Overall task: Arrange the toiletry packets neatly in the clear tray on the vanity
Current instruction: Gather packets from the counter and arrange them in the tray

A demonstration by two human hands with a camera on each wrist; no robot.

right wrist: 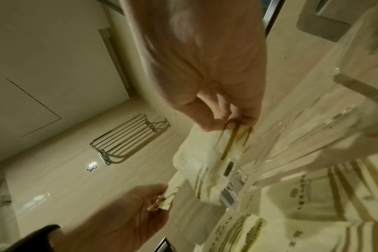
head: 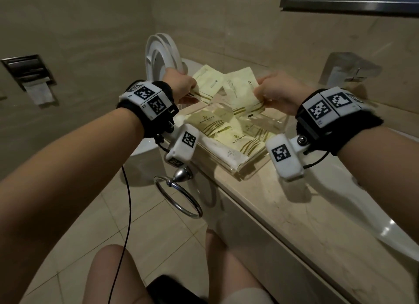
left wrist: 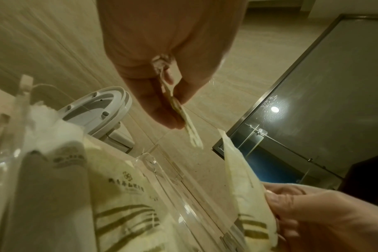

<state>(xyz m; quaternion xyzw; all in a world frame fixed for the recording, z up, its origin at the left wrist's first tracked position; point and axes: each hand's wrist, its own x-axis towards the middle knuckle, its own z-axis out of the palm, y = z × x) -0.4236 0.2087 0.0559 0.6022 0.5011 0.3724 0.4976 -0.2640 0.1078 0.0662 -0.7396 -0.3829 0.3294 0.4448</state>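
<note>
A clear tray (head: pixel 254 171) stands on the marble vanity (head: pixel 317 224), holding several pale yellow toiletry packets (head: pixel 213 122) with gold stripes. My left hand (head: pixel 181 84) pinches the lower edge of one flat yellow packet (head: pixel 209 81) above the tray's far side. In the left wrist view that packet (left wrist: pixel 189 122) shows edge-on between thumb and fingers. My right hand (head: pixel 275 92) pinches a second, larger packet (head: pixel 242 92) by its striped end, held up beside the first. The right wrist view shows this packet (right wrist: pixel 205 163) hanging over the tray's clear wall (right wrist: pixel 296 133).
A toilet with its raised white lid (head: pixel 162 54) stands just left of the vanity. A chrome towel ring (head: pixel 179 196) hangs off the vanity's front. A tissue holder (head: pixel 31 76) sits in the left wall, a clear stand (head: pixel 349 68) at back right. A basin edge (head: pixel 394 233) lies right.
</note>
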